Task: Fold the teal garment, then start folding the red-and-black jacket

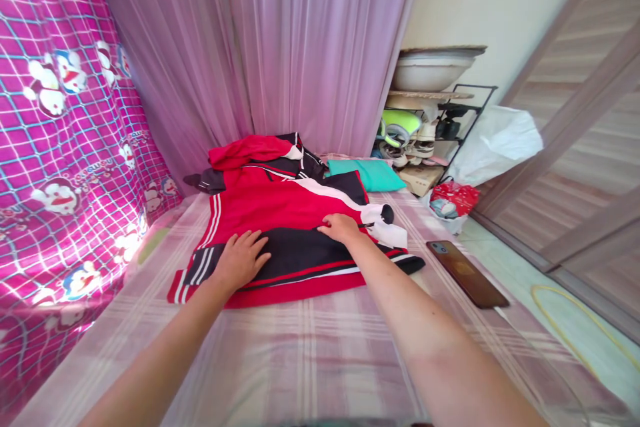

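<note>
A red and black jacket (pixel 280 207) with white stripes and a white collar lies on the bed, its near side folded inward. My left hand (pixel 243 259) rests on the black part near the striped hem, fingers spread. At the collar end, my right hand (pixel 340 228) touches the jacket where red meets black. Its fingers are bent and partly hidden, so whether they pinch the cloth is unclear. Behind the jacket is a heap of more red and black clothing (pixel 265 153).
A checked sheet (pixel 300 360) covers the bed. To the right lies a phone (pixel 467 273) with a cable. A teal folded cloth (pixel 367 175) sits at the back. Beyond the bed stand a shoe rack (pixel 450 140) and a red bag (pixel 455 197). A pink patterned curtain (pixel 55 147) hangs left.
</note>
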### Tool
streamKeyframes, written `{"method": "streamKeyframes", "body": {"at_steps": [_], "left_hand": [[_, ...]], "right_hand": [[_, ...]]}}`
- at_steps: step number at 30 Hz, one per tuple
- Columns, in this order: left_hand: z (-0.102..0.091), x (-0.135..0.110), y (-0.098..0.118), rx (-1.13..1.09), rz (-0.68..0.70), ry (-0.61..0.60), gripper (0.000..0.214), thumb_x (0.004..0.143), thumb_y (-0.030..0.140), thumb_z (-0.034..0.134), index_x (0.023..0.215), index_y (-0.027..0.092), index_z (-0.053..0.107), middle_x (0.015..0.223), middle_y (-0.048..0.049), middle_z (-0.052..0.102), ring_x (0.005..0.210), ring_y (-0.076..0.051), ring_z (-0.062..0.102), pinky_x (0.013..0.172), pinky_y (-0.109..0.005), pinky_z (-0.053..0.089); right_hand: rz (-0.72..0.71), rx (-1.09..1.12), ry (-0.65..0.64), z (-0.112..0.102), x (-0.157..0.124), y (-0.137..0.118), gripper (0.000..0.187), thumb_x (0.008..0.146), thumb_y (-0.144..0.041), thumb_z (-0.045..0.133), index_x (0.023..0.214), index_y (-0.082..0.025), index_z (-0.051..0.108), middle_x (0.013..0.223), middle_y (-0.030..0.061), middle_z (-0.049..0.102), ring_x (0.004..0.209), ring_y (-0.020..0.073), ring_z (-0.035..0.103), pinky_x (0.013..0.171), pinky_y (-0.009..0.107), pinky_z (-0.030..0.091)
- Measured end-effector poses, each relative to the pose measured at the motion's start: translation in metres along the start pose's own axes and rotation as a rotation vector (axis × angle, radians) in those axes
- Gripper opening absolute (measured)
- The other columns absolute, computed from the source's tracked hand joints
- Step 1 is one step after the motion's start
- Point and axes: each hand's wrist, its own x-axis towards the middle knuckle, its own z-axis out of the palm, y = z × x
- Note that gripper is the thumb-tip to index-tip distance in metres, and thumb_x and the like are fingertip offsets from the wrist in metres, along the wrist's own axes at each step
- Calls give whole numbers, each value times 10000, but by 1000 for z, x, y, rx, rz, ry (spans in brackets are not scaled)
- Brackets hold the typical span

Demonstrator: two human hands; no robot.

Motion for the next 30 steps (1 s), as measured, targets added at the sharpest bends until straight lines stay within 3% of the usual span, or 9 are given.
{"method": "streamKeyframes", "body": {"at_steps": [4,8,11,16,19,22,25,30], "left_hand": [[21,-5,2,22,-5,-11,494,964,468,422,1390,269,573,1512,-110,494,1409,-330,424,1138,-570,320],[25,-5,-3,53,-26,40,528,978,476,387,1409,226,560,1541,-142,447,1440,-333,376,1166,-572,273],[26,0,-5,60,-71,28,557,978,492,377,1408,190,561,1543,-169,434,1443,-338,370,1178,-562,249],[35,9,-10,41,-86,2,554,965,531,389,1422,254,537,1527,-138,469,1424,-330,401,1164,-593,244],[40,10,-12,37,-74,17,567,968,529,380,1444,248,508,1523,-138,474,1416,-321,416,1166,-568,254],[43,10,-13,38,-79,2,591,971,527,370,1461,218,487,1530,-145,461,1416,-319,417,1166,-556,263],[42,11,-13,38,-99,-47,617,974,520,357,1478,180,464,1543,-150,438,1432,-321,392,1169,-564,259],[40,12,-12,57,-110,-64,616,974,501,360,1491,177,445,1557,-138,418,1442,-315,378,1174,-550,257]], "right_hand": [[-42,3,-15,6,0,1,151,856,-378,688,950,-304,781,982,16,762,943,213,677,806,292,480],[53,-26,57,9,2,5,276,963,-373,526,1070,-264,757,1077,75,740,991,228,669,837,324,479],[136,-70,69,11,7,6,299,981,-348,486,1057,-239,755,1056,95,741,964,228,674,830,331,481],[117,-66,88,7,4,-6,309,984,-308,466,1117,-216,729,1115,115,723,1053,252,644,891,367,467],[-108,6,114,10,-17,-22,366,1001,-337,436,1280,-233,649,1305,102,655,1217,232,569,1011,368,415],[-387,46,-44,22,-46,-31,478,1010,-444,402,1429,-253,530,1532,82,468,1413,222,398,1149,402,293],[-336,-5,-181,29,-67,-17,607,1006,-538,328,1526,-232,395,1619,88,308,1496,242,251,1206,477,180],[-133,-114,-167,18,-85,47,649,1011,-541,252,1557,-200,330,1636,93,251,1511,242,211,1221,478,150]]}}
